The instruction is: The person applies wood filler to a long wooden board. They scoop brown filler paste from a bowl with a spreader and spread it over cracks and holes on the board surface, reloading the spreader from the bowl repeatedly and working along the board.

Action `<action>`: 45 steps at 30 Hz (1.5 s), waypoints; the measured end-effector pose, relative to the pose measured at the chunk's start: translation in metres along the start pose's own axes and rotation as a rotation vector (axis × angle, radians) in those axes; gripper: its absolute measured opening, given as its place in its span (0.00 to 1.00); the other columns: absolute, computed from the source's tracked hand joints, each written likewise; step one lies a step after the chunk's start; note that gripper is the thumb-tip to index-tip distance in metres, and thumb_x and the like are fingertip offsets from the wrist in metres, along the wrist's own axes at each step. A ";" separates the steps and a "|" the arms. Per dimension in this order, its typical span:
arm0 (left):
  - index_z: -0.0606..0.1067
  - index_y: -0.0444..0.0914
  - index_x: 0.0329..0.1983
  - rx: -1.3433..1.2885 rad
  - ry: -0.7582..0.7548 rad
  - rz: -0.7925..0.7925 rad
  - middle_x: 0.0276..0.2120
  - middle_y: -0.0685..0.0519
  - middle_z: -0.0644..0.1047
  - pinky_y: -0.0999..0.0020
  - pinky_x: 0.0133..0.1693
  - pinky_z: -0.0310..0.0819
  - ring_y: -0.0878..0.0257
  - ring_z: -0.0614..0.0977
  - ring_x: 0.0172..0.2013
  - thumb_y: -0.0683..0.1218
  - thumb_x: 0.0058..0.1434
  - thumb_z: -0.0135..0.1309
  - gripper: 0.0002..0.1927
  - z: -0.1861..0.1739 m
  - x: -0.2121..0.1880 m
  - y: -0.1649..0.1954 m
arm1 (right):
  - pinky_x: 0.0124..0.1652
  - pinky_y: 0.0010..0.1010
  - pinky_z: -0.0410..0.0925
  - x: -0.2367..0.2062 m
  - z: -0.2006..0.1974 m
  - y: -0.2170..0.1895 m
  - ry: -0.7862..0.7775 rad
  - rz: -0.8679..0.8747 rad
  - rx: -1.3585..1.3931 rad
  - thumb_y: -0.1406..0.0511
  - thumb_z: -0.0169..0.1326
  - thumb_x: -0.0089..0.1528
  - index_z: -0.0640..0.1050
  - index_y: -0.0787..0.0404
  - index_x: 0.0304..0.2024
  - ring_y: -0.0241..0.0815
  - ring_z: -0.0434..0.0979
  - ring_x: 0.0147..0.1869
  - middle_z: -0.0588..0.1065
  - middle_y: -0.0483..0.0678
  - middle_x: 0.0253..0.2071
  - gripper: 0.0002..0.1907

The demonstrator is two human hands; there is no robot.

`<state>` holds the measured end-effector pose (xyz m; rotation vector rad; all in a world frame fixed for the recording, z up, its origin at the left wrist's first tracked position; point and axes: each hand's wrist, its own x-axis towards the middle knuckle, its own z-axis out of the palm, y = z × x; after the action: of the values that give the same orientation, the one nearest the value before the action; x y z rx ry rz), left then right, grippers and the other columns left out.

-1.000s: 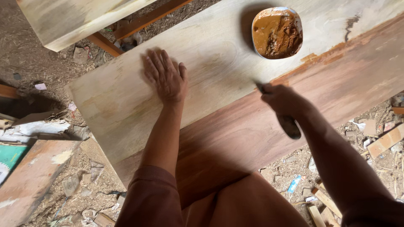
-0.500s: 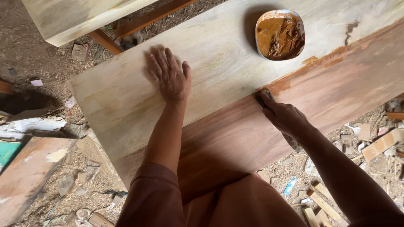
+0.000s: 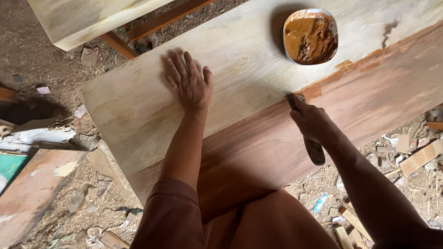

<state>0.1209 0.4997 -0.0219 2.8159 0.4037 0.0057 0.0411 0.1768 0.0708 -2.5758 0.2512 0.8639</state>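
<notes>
Here, nearest me, my two arms reach out over one long plank (image 3: 258, 152), which runs slantwise across the view. Its near half is coated reddish brown; the far half is pale bare wood. My right hand (image 3: 314, 122) is closed in a fist round one brush (image 3: 310, 138), whose dark handle sticks out behind the hand toward me while the working end sits right on the line where coated wood meets bare. That grip, I judge, lets me press the tip down along the boundary. My left hand (image 3: 188, 82) lies flat and spread on the bare half, fingers splayed, holding nothing; it looks placed to steady the plank. Farther out, one bowl (image 3: 310, 36) of thick brown paste rests on the bare wood, near the brush, likely kept within easy reach. Beyond that, a second pale board (image 3: 83, 20) crosses the top left corner. Sawdust and wood scraps (image 3: 422, 157) litter the ground on both sides.
</notes>
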 end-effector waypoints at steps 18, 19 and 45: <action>0.53 0.39 0.79 0.007 0.012 -0.011 0.78 0.41 0.45 0.39 0.72 0.31 0.45 0.43 0.76 0.64 0.70 0.39 0.40 -0.001 0.000 0.002 | 0.47 0.56 0.75 -0.012 -0.020 0.022 0.050 -0.025 -0.112 0.53 0.45 0.67 0.60 0.42 0.74 0.63 0.83 0.41 0.80 0.64 0.36 0.31; 0.52 0.39 0.79 0.016 0.011 -0.007 0.77 0.41 0.45 0.39 0.72 0.31 0.45 0.43 0.76 0.64 0.71 0.39 0.40 -0.002 0.000 0.002 | 0.47 0.57 0.75 -0.011 -0.019 0.021 0.038 -0.007 -0.161 0.52 0.45 0.68 0.59 0.41 0.74 0.64 0.83 0.41 0.80 0.64 0.36 0.31; 0.57 0.38 0.77 0.015 0.106 0.036 0.78 0.40 0.48 0.37 0.71 0.32 0.43 0.44 0.77 0.63 0.70 0.43 0.39 -0.008 -0.001 0.004 | 0.43 0.46 0.74 0.009 0.013 0.012 -0.061 -0.105 0.043 0.57 0.53 0.63 0.73 0.52 0.64 0.55 0.82 0.42 0.81 0.61 0.40 0.26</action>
<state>0.1208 0.4976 -0.0133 2.8454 0.3777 0.1610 0.0377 0.1711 0.0517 -2.4939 0.1138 0.8871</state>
